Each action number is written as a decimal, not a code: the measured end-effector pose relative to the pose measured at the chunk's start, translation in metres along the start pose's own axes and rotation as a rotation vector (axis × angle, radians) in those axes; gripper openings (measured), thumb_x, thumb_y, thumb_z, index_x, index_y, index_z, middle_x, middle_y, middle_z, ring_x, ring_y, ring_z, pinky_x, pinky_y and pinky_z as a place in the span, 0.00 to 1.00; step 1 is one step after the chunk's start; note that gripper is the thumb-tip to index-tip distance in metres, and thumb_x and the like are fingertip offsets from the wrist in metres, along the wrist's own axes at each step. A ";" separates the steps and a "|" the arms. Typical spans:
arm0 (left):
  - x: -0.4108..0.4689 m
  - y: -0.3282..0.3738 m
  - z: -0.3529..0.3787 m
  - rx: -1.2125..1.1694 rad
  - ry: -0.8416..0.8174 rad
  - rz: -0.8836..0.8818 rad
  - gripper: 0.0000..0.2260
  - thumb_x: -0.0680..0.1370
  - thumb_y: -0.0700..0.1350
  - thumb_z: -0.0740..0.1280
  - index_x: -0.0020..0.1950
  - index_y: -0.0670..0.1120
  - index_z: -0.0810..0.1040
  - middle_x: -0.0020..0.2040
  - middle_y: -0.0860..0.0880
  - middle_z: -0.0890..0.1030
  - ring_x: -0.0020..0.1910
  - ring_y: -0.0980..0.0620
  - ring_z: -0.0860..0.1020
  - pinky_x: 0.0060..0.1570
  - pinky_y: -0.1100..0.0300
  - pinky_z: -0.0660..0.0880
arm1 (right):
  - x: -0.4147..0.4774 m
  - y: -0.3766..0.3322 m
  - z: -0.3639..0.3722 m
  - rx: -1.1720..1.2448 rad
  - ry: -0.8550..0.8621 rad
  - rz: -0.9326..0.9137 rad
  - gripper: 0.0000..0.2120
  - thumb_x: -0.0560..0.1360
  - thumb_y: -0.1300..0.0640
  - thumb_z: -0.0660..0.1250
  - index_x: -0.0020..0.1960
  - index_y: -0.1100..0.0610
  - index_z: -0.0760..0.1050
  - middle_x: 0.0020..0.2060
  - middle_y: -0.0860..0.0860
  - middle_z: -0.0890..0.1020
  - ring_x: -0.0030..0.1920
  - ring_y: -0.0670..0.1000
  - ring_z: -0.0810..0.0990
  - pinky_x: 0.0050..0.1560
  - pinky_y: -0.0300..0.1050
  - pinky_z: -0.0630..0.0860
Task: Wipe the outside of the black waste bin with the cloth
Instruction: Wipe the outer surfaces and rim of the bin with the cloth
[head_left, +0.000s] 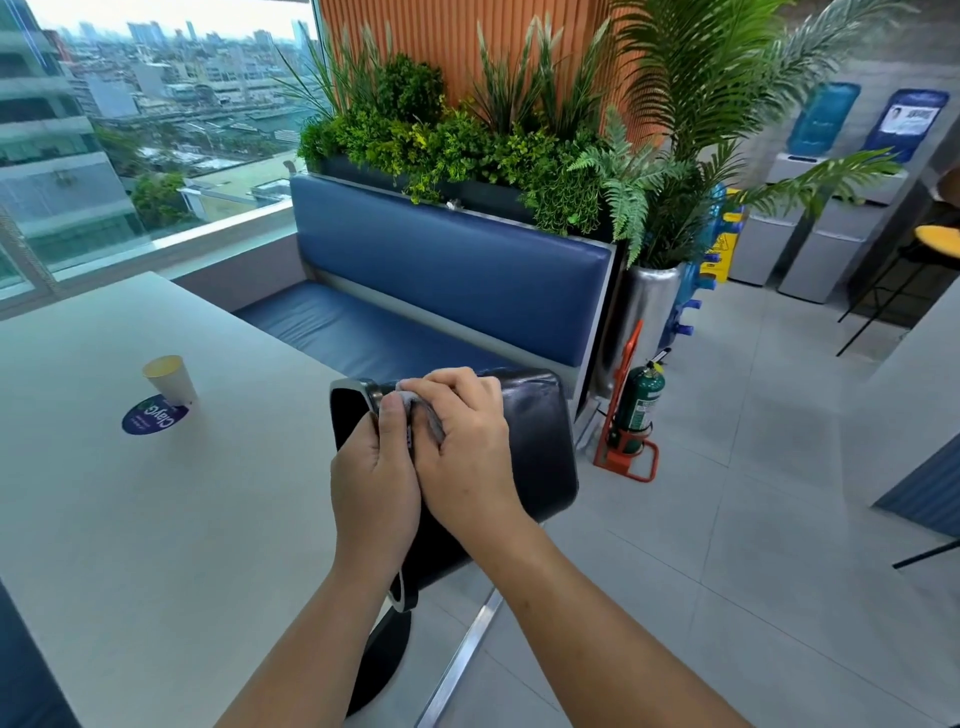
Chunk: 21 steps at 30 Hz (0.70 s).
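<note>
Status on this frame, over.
Left grip holds black bin at its rim. Right grip clutches grey cloth against bin's side. Bin tipped sideways. Table edge close alongside.

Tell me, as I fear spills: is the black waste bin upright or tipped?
Tipped sideways: the black waste bin turns its mouth left toward the table; the left hand grips its rim.

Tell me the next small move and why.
Probably slide the right hand and cloth along the black waste bin toward its base: the cloth sits by the rim, against the left hand holding it, most of the side uncovered.
</note>
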<state>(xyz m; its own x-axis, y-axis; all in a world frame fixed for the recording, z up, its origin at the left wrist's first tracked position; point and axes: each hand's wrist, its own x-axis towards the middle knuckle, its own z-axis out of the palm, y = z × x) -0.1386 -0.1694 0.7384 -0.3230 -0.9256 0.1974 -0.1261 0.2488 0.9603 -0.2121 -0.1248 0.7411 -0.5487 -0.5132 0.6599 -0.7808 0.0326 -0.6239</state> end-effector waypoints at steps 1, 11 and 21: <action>-0.001 0.000 -0.002 0.008 0.020 0.014 0.18 0.88 0.56 0.56 0.48 0.56 0.84 0.41 0.55 0.85 0.43 0.64 0.81 0.39 0.71 0.72 | 0.002 0.002 -0.001 -0.007 -0.008 -0.014 0.09 0.81 0.62 0.69 0.59 0.57 0.84 0.53 0.48 0.80 0.54 0.48 0.71 0.58 0.32 0.68; 0.001 -0.001 -0.009 0.031 0.057 0.005 0.19 0.89 0.55 0.57 0.43 0.53 0.80 0.42 0.54 0.84 0.45 0.61 0.81 0.38 0.75 0.69 | 0.014 0.050 -0.016 -0.034 0.146 0.186 0.12 0.80 0.63 0.68 0.53 0.48 0.85 0.51 0.42 0.80 0.55 0.49 0.72 0.61 0.40 0.69; 0.016 -0.006 -0.020 0.002 0.071 -0.024 0.26 0.89 0.57 0.56 0.50 0.36 0.80 0.46 0.37 0.83 0.48 0.40 0.81 0.43 0.53 0.73 | 0.021 0.076 -0.027 -0.093 0.174 0.142 0.11 0.80 0.64 0.70 0.54 0.49 0.85 0.51 0.42 0.81 0.55 0.51 0.73 0.60 0.46 0.72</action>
<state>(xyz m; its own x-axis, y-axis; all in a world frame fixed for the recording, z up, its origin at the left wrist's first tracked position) -0.1244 -0.1914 0.7398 -0.2529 -0.9492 0.1875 -0.1346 0.2264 0.9647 -0.2906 -0.1098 0.7187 -0.6919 -0.3426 0.6355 -0.7118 0.1767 -0.6797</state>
